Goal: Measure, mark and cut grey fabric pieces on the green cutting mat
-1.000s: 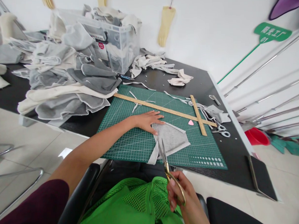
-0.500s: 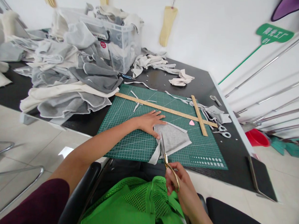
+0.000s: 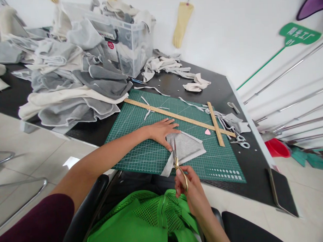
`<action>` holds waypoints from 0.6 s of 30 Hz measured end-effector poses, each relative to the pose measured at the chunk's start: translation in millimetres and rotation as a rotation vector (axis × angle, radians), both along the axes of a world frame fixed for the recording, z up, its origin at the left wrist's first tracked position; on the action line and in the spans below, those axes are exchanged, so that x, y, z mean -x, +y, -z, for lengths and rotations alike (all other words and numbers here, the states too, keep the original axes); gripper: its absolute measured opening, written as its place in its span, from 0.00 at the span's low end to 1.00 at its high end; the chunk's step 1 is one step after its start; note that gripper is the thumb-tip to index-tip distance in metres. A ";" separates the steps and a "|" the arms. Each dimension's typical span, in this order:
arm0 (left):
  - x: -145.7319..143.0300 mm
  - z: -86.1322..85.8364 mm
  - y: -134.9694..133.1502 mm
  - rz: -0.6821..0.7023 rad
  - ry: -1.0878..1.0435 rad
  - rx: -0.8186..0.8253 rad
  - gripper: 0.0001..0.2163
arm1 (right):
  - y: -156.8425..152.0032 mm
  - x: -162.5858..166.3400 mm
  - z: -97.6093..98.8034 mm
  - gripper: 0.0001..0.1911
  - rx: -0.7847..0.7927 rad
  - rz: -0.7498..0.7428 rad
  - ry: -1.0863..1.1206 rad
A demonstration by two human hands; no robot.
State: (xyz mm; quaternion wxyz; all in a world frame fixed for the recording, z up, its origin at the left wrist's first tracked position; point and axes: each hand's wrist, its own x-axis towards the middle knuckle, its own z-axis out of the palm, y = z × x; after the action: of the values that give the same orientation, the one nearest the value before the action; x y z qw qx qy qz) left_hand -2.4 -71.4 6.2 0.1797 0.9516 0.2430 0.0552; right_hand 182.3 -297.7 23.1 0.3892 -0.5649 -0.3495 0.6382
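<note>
A piece of grey fabric lies on the green cutting mat, with a partly cut strip hanging off its near left side. My left hand is spread flat, its fingers apart, pressing on the mat and the fabric's left edge. Gold-handled scissors are in my right hand, the fingers wrapped through the handles. Their blades reach into the fabric just right of my left thumb. A long wooden ruler lies beyond my left hand, crossed at its right by a shorter ruler.
Piled grey and white fabric covers the table's left, beside a clear plastic bin of cloth. White-handled scissors, a pink chalk-like piece and fabric scraps lie at the right. A cutter knife sits behind the mat.
My right hand has moved forward and slightly left with the scissors, whose blades reach further into the fabric. My left hand stays in place.
</note>
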 end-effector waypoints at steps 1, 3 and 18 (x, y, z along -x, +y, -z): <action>-0.1 -0.4 -0.1 0.001 0.004 0.002 0.48 | 0.5 0.5 1.2 0.21 -0.007 0.004 -0.006; -0.3 -1.0 -0.3 0.000 0.008 0.005 0.48 | 1.3 1.1 3.5 0.20 -0.023 0.013 -0.015; -1.0 -0.3 -2.4 -0.004 -0.006 -0.022 0.48 | 3.9 6.6 5.2 0.21 -0.029 0.028 0.004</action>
State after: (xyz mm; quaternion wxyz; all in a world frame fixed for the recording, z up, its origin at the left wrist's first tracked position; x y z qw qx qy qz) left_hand -1.4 -73.8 6.4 0.1700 0.9528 0.2439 0.0610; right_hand 175.7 -293.8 17.9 0.4070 -0.5626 -0.3500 0.6287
